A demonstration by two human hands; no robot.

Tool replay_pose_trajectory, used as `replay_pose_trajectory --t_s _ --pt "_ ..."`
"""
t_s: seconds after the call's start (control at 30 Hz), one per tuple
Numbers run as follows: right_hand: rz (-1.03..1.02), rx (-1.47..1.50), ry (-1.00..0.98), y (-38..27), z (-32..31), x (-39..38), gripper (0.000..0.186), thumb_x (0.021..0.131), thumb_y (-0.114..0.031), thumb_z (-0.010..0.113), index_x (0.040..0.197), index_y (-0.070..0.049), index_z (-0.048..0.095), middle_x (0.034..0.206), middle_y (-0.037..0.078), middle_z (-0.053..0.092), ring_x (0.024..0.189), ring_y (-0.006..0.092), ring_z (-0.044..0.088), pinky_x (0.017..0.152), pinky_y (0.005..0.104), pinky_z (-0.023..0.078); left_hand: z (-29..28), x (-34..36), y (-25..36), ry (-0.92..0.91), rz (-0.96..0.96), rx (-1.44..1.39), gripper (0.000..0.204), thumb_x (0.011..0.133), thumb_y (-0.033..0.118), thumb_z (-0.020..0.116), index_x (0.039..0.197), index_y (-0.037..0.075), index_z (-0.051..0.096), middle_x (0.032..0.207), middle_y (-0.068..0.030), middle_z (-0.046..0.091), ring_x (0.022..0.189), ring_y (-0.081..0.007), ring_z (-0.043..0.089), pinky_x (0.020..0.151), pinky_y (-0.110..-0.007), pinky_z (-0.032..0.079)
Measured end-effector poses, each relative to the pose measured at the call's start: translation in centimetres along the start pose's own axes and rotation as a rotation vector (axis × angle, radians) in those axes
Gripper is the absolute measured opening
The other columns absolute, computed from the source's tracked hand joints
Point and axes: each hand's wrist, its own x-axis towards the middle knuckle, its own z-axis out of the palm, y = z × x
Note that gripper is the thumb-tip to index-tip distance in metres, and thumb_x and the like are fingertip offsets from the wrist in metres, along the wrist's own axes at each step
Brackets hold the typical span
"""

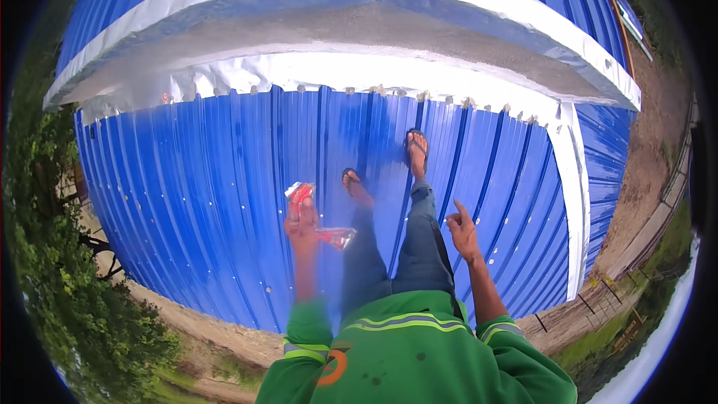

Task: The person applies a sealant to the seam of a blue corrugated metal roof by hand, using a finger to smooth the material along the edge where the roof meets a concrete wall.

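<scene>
The left hand (301,224) is gripping a red wrapper (336,238) with bent fingers, above the blue roof (217,232). The right hand (464,236) (1 finger is pointing, the others are curling) is hanging empty near the leg (423,236).

Blue ribbed metal roof (224,179): bright daylight, pale sheen;
White crinkled metal flashing (336,71): glare, nearly washed out;
Left blue denim trouser leg (364,251): whitish haze, softened;
Fisheye rim: black, blurred; straight edges bowed
</scene>
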Motion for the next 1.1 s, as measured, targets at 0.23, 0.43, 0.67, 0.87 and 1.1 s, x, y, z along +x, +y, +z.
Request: replay_pose_trajectory --t_s 0.23,0.43,0.67,0.87,1.1 --pt "-0.463 0.264 -0.273 -23.1 4.9 0.7 0.049 0.089 0.002 0.053 0.135 -0.011 0.057 0.109 0.009 0.057 0.095 0.0174 0.055 0.088 0.0307 0.047 2.3 -2.1 5.7 -0.120 -0.048 -0.013 0.036 0.093 0.026 0.069 0.119 0.002 0.066 0.081 0.0050 0.059 0.066 -0.0008 0.047 0.056 -0.018 0.035" --pt "-0.491 0.390 -0.416 -26.7 7.6 1.2 0.049 0.085 0.008 0.049 0.130 -0.008 0.059 0.110 0.008 0.054 0.095 0.0171 0.052 0.087 0.0289 0.044 3.1 -2.9 7.1 -0.209 -0.008 0.009 0.027 0.096 0.027 0.066 0.109 0.003 0.064 0.067 0.0052 0.051 0.055 -0.0024 0.040 0.049 -0.020 0.029" --pt "-0.444 0.471 -0.448 -25.7 8.0 1.6 0.045 0.086 0.006 0.048 0.126 -0.008 0.062 0.109 0.007 0.052 0.092 0.0167 0.050 0.085 0.0296 0.043 3.9 -2.9 7.7 -0.185 -0.018 0.016 0.030 0.092 0.029 0.071 0.105 0.002 0.067 0.072 0.0046 0.055 0.059 -0.0018 0.043 0.051 -0.020 0.031" --pt "-0.453 0.455 -0.426 -25.8 7.9 1.8 0.044 0.086 0.005 0.048 0.125 -0.009 0.063 0.109 0.007 0.052 0.093 0.0177 0.051 0.086 0.0300 0.044 3.5 -2.4 8.4 -0.200 -0.009 0.075 0.034 0.089 0.032 0.074 0.104 0.002 0.066 0.072 0.0049 0.054 0.059 -0.0020 0.042 0.051 -0.020 0.029" --pt "-0.415 0.441 -0.423 -26.9 7.9 1.1 0.045 0.085 0.006 0.048 0.123 -0.010 0.065 0.112 0.009 0.054 0.100 0.0199 0.052 0.089 0.0309 0.044 3.3 -2.2 8.8 -0.208 0.005 0.088 0.031 0.090 0.028 0.073 0.103 0.001 0.066 0.071 0.0052 0.053 0.057 -0.0018 0.040 0.050 -0.020 0.027"
